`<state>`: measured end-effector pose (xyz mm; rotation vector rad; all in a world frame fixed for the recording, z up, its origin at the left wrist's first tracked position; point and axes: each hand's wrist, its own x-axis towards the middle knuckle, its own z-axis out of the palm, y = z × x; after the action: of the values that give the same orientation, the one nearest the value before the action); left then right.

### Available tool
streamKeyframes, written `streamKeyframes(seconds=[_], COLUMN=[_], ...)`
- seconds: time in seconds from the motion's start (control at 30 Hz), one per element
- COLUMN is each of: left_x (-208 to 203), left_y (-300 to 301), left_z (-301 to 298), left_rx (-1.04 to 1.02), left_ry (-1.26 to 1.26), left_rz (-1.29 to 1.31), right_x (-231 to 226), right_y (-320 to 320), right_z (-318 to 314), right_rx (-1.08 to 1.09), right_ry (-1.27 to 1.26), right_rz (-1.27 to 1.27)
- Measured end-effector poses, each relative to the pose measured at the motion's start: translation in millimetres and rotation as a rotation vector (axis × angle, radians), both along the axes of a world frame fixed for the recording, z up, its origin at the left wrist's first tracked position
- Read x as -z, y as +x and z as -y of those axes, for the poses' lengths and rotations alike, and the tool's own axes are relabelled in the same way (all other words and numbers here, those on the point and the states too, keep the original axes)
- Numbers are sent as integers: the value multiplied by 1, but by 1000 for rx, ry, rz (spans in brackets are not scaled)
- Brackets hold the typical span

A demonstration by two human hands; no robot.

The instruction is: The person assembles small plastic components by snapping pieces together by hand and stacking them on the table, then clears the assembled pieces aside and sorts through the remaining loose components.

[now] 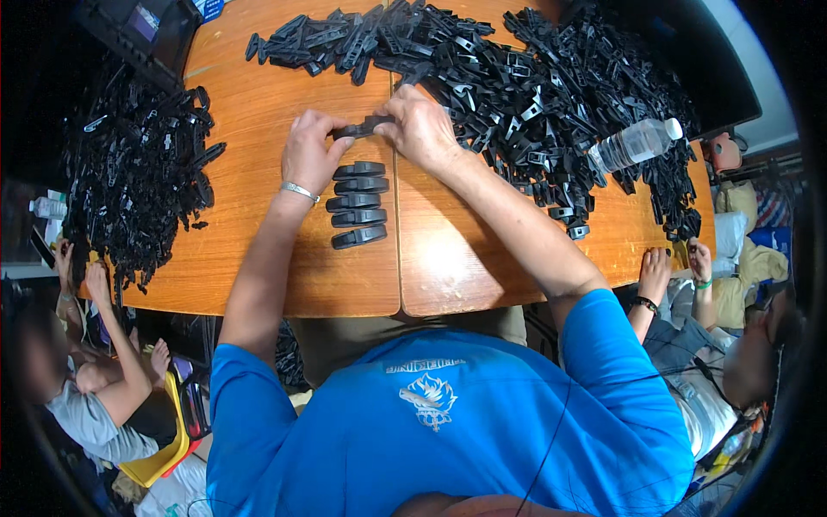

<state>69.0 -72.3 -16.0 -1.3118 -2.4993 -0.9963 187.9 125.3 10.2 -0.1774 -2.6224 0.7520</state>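
Note:
Between my two hands is a black plastic clip-like part (365, 127), held level above the wooden table. My left hand (312, 148), with a silver bracelet at the wrist, pinches its left end. The fingers of my right hand (420, 127) close on the other end and hide part of it. Just below the hands, several similar black parts (358, 207) lie in a neat column, one under another. Beyond my right hand spreads a large heap of loose black plastic parts (517, 95).
Another heap of small black parts (142, 164) covers the left side of the table (241, 241). A clear plastic bottle (633, 145) lies on the right heap. Co-workers' hands are at the left edge (96, 280) and right edge (656, 274). A yellow tray (168, 448) is at lower left.

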Motion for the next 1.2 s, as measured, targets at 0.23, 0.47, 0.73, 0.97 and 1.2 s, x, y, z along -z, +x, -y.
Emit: streamKeyframes(seconds=[0.23, 0.47, 0.73, 0.97, 1.2], left_x=[5, 9, 3, 3, 9], left_y=[-7, -12, -3, 3, 2], left_z=[-6, -13, -3, -9, -1], left_rx=[-21, 2, 24, 32, -2], left_ry=[-9, 71, -45, 11, -18], left_rz=[146, 195, 232, 222, 242], right_x=[10, 19, 19, 25, 10], right_y=[-20, -51, -14, -23, 5], right_z=[-24, -22, -3, -10, -17], right_rx=[-92, -363, -259, -207, -72], right_ry=[118, 141, 34, -184, 16], right_rz=[42, -23, -2, -82, 7])
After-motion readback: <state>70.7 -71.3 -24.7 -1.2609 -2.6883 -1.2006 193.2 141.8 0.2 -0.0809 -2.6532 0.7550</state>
